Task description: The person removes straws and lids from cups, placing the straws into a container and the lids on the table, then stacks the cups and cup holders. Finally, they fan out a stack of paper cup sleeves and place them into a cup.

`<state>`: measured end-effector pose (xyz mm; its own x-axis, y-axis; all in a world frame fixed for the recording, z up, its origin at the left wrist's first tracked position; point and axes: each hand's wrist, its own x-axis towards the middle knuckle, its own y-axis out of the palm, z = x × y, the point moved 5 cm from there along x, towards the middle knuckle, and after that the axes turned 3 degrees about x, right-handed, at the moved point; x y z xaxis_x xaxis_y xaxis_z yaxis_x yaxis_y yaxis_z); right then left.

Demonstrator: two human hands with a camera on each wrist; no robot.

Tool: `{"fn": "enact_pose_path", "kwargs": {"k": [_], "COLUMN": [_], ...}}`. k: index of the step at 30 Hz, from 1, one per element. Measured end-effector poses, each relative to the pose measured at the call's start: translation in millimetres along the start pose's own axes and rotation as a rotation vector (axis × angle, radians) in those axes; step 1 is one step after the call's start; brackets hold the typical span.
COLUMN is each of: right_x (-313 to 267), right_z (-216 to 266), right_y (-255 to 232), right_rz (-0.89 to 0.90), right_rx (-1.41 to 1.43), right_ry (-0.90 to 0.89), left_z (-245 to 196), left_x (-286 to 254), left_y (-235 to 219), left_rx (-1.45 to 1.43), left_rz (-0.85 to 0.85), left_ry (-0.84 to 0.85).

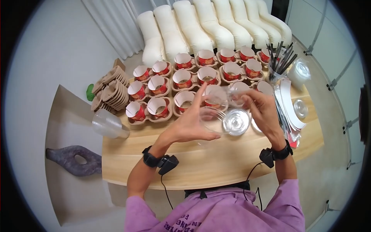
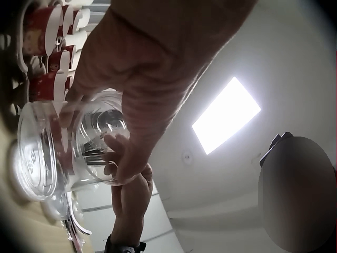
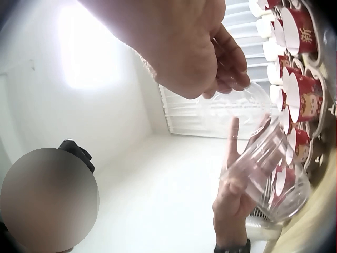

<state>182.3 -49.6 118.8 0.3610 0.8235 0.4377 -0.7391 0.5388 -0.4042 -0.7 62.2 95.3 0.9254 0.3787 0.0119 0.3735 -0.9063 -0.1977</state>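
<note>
My left hand (image 1: 185,123) grips a clear plastic cup (image 2: 68,150), its thumb and fingers spread round the wall. In the right wrist view the cup (image 3: 287,195) is tilted, and its mouth faces the left palm. Just above that mouth, a thin clear plastic lid (image 3: 237,108) hangs from my right hand (image 3: 210,63), pinched at its edge by the fingers. In the head view the right hand (image 1: 262,112) is right of the cup, the lid blurred between both hands. Clear round lids (image 1: 236,121) lie on the wooden table beneath.
Red paper cups (image 1: 158,107) stand in rows of cardboard carriers along the back. At left are stacked carriers (image 1: 116,91) and nested clear cups (image 1: 110,123). At right stand black straws (image 1: 280,60) in a container, bagged lids (image 1: 299,73) and curved white paper strips (image 1: 288,104).
</note>
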Motion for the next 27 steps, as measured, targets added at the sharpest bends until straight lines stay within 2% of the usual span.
{"fn": "enact_pose_path", "kwargs": {"k": [2, 3, 4, 6, 7, 8, 9, 10, 13, 17, 20, 22, 24, 25, 26, 27], "right_x": [-3, -6, -10, -25, -33, -45, -58, -69, -92, -98, -96, -100, -106, -112, -117, -122], "right_z": [-13, -22, -25, -41, -49, -63, -77, -89, -113, -117, -114, -112, -111, -112, -113, -126], "right_y": [-21, -31, -44, -68, -77, -83, -87, -91, -94, -92, -93, -99, -105, -106, -107, -111], "right_rz": [-0.139, -0.207, -0.175, -0.220, -0.230, -0.217, -0.201, -0.204, -0.189, -0.229, -0.269, -0.322, -0.267, -0.319, -0.322, -0.272], "right_rx": [-0.043, 0.054, 0.063, -0.058, -0.074, -0.061, -0.045, -0.055, -0.089, -0.080, -0.223, -0.301, -0.387, -0.302, -0.256, -0.191], "right_ry": [0.068, 0.107, 0.211, 0.245, 0.252, 0.360, 0.471, 0.479, 0.550, 0.586, 0.478, 0.435, 0.454, 0.448, 0.560, 0.510], "left_z": [-6, -7, -5, -1, 1, 1, 1, 4, 14, 14, 5, -4, -16, -21, -27, -33], "left_x": [-6, -13, -19, -34, -44, -52, -60, -68, -80, -94, -105, -122, -135, -146, -160, -171], "left_y": [-1, -6, -12, -26, -34, -37, -44, -50, -59, -62, -68, -79, -85, -92, -100, -107], "left_rx": [-0.005, -0.002, -0.001, 0.058, 0.069, 0.059, 0.042, 0.026, -0.010, 0.093, 0.180, 0.271, 0.330, 0.356, 0.393, 0.444], "left_rz": [-0.008, -0.042, -0.076, -0.090, -0.165, -0.154, -0.226, -0.299, -0.383, -0.435, -0.553, -0.694, -0.808, -0.880, -0.957, -1.005], "left_ry": [0.004, 0.016, 0.027, 0.144, 0.117, 0.123, 0.122, 0.117, 0.138, 0.150, 0.221, 0.299, 0.321, 0.366, 0.411, 0.451]}}
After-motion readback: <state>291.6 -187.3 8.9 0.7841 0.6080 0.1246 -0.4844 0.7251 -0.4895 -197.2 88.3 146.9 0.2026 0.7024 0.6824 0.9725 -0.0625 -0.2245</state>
